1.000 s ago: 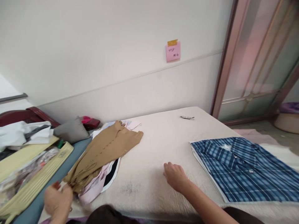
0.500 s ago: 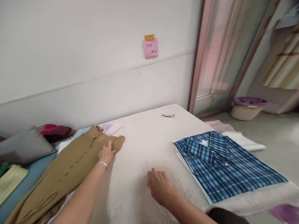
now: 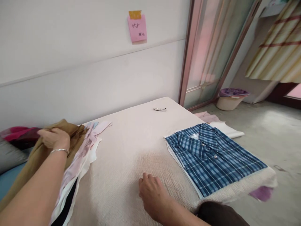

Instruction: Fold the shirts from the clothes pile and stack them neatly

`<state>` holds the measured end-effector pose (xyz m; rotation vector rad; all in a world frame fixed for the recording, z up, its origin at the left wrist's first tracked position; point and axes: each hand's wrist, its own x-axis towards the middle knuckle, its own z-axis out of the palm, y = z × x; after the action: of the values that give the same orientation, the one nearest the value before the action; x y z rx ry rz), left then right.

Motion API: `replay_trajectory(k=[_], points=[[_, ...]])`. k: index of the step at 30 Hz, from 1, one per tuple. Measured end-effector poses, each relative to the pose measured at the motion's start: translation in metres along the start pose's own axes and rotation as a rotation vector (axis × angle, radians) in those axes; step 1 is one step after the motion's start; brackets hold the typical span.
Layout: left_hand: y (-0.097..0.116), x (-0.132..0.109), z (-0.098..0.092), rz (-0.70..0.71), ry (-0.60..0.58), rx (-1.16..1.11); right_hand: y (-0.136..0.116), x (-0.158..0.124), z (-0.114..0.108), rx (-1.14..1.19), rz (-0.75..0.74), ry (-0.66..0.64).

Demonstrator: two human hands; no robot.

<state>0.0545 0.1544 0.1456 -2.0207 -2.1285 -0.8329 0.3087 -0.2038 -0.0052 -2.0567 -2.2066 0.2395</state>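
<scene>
My left hand (image 3: pixel 55 138) is closed on a brown garment (image 3: pixel 73 136) at the left, its cloth bunched and folded back under the fingers. Beneath it lie pale pink, white and black cloth pieces (image 3: pixel 87 141) near the table's left side. My right hand (image 3: pixel 152 194) rests palm down on the padded table (image 3: pixel 124 141), fingers loosely curled, its underside hidden. To the right of that hand a folded blue plaid shirt (image 3: pixel 228 166) lies flat, collar toward the back, over a white layer.
Eyeglasses (image 3: pixel 160 109) lie near the table's back corner. A pink note (image 3: pixel 137 29) is taped to the wall. Beyond the right edge are white cloth (image 3: pixel 227 129), a glazed door (image 3: pixel 209 56) and a bin with a purple liner (image 3: pixel 229 102). Dark pink cloth (image 3: pixel 17 133) sits far left.
My left hand has moved left and gathered up the brown garment, folding its end back and baring the cloth beneath. My right hand stays on the table. The view has shifted.
</scene>
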Motion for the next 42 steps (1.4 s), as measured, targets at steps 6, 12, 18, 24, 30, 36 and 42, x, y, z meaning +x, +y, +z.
replay_trajectory(k=[6,12,18,24,30,36,42], points=[[-0.009,-0.089,0.037,0.062,-0.494,-0.058,0.001,0.003,-0.017,0.012,-0.02,-0.04],[-0.013,-0.25,0.041,0.343,-0.809,-0.38,0.018,0.008,-0.041,0.073,0.025,-0.104],[-0.006,-0.315,0.046,0.405,-0.878,-0.308,0.087,0.001,-0.088,0.248,0.277,0.129],[-0.001,-0.31,0.041,0.495,-0.922,-0.179,0.196,0.001,-0.09,0.06,0.741,0.302],[0.004,-0.318,0.033,0.498,-0.95,-0.135,0.254,0.015,-0.07,-0.094,0.787,0.217],[0.015,-0.316,0.022,0.502,-0.96,-0.102,0.267,0.014,-0.062,-0.263,0.716,0.23],[0.015,-0.315,0.023,0.52,-0.959,-0.061,0.267,-0.002,-0.078,-0.319,0.692,0.224]])
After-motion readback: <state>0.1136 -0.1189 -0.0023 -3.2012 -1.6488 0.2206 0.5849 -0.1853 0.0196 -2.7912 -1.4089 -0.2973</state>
